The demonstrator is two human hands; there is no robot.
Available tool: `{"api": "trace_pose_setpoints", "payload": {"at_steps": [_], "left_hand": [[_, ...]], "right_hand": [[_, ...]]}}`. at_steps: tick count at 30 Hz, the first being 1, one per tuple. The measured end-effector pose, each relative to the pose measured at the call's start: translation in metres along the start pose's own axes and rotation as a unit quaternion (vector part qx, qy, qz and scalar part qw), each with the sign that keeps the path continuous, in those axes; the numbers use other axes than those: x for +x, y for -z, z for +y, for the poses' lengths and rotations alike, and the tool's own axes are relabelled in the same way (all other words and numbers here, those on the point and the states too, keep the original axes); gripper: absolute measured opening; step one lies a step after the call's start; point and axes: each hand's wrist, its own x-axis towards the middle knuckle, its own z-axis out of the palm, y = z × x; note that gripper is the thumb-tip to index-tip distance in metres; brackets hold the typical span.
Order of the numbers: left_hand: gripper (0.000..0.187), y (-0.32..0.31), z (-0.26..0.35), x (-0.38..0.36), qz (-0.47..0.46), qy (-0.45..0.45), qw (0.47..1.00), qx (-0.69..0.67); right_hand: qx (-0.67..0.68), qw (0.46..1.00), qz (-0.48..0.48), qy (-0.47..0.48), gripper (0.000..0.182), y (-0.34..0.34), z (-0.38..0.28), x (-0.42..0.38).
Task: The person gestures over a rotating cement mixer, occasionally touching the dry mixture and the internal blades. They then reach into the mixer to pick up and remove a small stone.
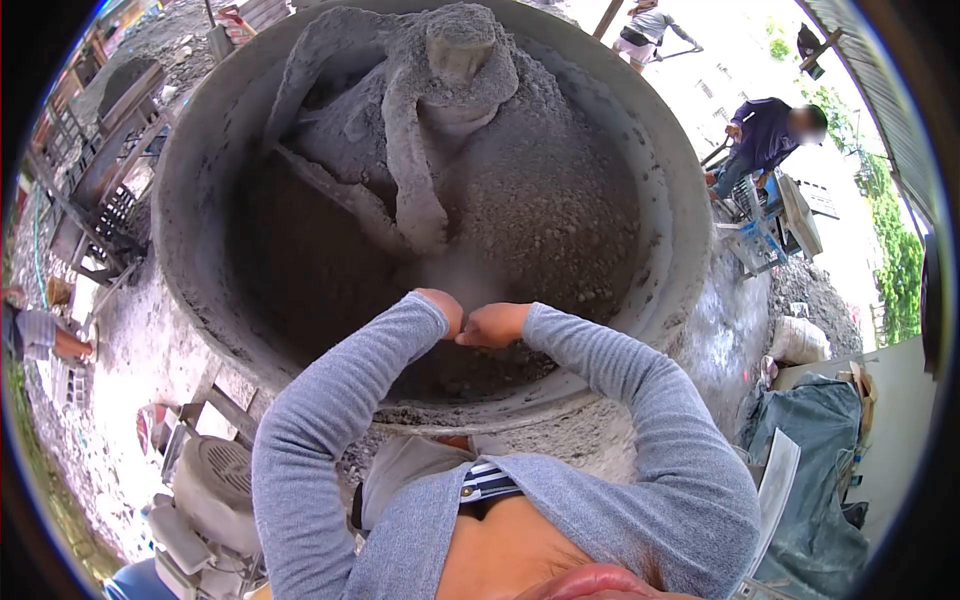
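Note:
Both of my hands are close together over the near part of a large round mixing drum (680, 200). My left hand (443, 312) is closed, its fingers turned away from view. Beside it, my right hand (495, 325) has its fingers curled in. What either hand holds, if anything, is hidden. Pale dust hangs just beyond them. Gravelly grey material (550, 210) fills the drum, and a dust-coated mixing arm (410, 180) with several blades curves down from the hub (460, 45).
A person in dark clothes (765, 135) bends at the right, near a blue crate (755, 245). Another person (648, 28) stands at the top, and part of a third (40, 335) shows at far left. A motor (215, 490) sits lower left; a tarp (810, 470) lies lower right.

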Motion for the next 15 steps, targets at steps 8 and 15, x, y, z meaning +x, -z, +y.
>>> {"api": "trace_pose_setpoints", "payload": {"at_steps": [8,15], "left_hand": [[0.071,0.004,-0.009,0.000,0.058,0.112,0.991,-0.041],[0.106,-0.008,0.024,-0.011,0.094,-0.043,0.992,0.070]], "right_hand": [[-0.064,0.987,0.130,-0.069,0.076,0.004,0.002,-0.007],[-0.095,0.943,0.279,-0.153,0.103,0.003,0.016,0.000]]}}
